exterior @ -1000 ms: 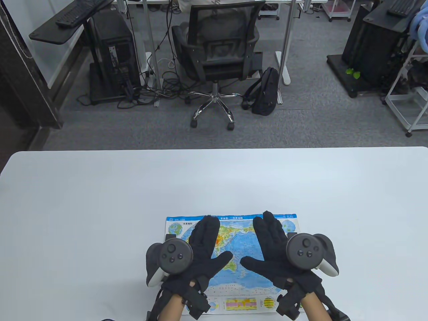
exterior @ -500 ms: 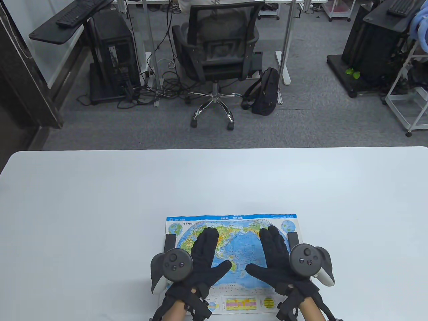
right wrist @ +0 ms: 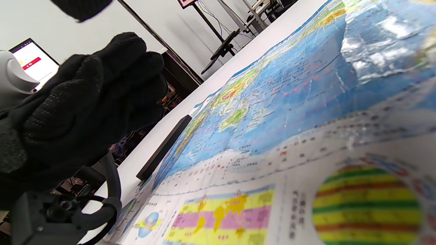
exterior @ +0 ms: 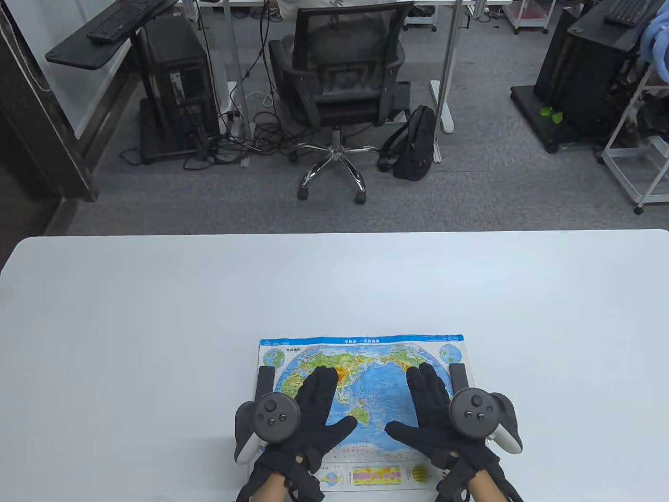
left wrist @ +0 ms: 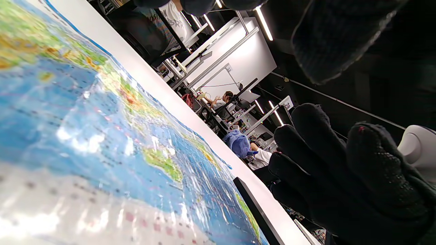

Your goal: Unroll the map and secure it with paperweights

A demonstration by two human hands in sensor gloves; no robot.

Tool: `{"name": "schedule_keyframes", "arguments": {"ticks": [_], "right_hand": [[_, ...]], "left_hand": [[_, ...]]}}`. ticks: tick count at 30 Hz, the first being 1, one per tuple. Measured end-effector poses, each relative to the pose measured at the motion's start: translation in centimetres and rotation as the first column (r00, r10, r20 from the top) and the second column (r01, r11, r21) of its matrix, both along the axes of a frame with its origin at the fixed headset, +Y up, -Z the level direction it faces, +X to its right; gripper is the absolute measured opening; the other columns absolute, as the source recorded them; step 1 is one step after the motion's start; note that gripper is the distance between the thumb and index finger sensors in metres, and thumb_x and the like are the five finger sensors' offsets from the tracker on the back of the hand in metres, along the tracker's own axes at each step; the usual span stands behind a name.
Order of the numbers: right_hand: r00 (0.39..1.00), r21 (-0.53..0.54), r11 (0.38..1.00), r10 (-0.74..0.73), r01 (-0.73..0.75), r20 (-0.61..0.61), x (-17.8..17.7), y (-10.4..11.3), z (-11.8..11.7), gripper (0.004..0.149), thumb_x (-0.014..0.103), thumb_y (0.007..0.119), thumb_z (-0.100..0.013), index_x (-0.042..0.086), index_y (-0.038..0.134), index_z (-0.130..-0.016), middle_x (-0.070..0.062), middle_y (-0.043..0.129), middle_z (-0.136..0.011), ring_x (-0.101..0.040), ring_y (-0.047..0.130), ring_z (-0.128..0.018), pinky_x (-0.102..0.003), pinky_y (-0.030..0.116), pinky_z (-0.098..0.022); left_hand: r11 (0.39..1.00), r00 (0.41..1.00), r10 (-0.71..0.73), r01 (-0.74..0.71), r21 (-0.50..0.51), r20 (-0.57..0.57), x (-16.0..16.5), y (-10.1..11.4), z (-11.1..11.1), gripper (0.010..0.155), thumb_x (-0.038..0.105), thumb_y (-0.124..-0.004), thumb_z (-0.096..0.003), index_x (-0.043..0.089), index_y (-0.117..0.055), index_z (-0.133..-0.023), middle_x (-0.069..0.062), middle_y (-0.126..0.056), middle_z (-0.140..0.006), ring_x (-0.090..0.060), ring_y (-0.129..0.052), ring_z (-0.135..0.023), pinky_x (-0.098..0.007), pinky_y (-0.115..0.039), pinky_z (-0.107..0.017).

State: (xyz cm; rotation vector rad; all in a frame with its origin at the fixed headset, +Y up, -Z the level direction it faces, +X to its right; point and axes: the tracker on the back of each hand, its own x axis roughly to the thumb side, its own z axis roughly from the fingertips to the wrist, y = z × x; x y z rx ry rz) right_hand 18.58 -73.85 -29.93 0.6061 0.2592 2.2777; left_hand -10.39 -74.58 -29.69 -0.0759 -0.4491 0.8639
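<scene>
The world map (exterior: 373, 381) lies unrolled and flat near the table's front edge. A black bar paperweight (exterior: 265, 379) sits on its left edge and another (exterior: 459, 375) on its right edge. My left hand (exterior: 319, 408) and right hand (exterior: 428, 410) are spread open, palms down, over the map's middle and hold nothing. I cannot tell whether the palms touch the paper. The left wrist view shows the map (left wrist: 102, 136), the right paperweight (left wrist: 255, 211) and my right hand (left wrist: 340, 177). The right wrist view shows the map (right wrist: 289, 112), the left paperweight (right wrist: 163, 148) and my left hand (right wrist: 85, 102).
The white table (exterior: 157, 314) stretches wide to the left, right and far side of the map. Beyond its far edge stand an office chair (exterior: 339, 78), a black backpack (exterior: 415, 141) and desks on the grey carpet.
Both hands have slid back toward the near edge, their fingertips going from the map's top border to its middle. The map and both paperweights have stayed put.
</scene>
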Motion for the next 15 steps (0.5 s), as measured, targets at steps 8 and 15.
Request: {"name": "schedule_keyframes", "arguments": {"ticks": [8,15], "right_hand": [[1.0,0.003,1.0,-0.001,0.001,-0.001,-0.06,0.01,0.01,0.089,0.055,0.069,-0.055,0.013,0.006,-0.103,-0.031,-0.005,-0.102,-0.066,0.007,-0.084,-0.077,0.023,-0.054],[1.0,0.006,1.0,-0.001,0.001,0.001,-0.1,-0.01,0.07,0.089,0.055,0.069,-0.055,0.013,0.006,-0.103,-0.031,-0.004,-0.102,-0.065,0.006,-0.084,-0.077,0.022,-0.054]], "left_hand": [[1.0,1.0,-0.007,0.007,-0.006,0.002,-0.02,-0.04,-0.03,0.085,0.056,-0.074,-0.0506,0.021,-0.024,-0.11,-0.017,-0.024,-0.115,-0.047,-0.031,-0.102,-0.064,-0.039,-0.069],[1.0,1.0,-0.011,0.011,-0.01,0.004,0.02,-0.06,0.01,0.085,0.056,-0.074,-0.0506,0.021,-0.024,-0.11,-0.018,-0.024,-0.115,-0.047,-0.031,-0.101,-0.064,-0.039,-0.069]]}}
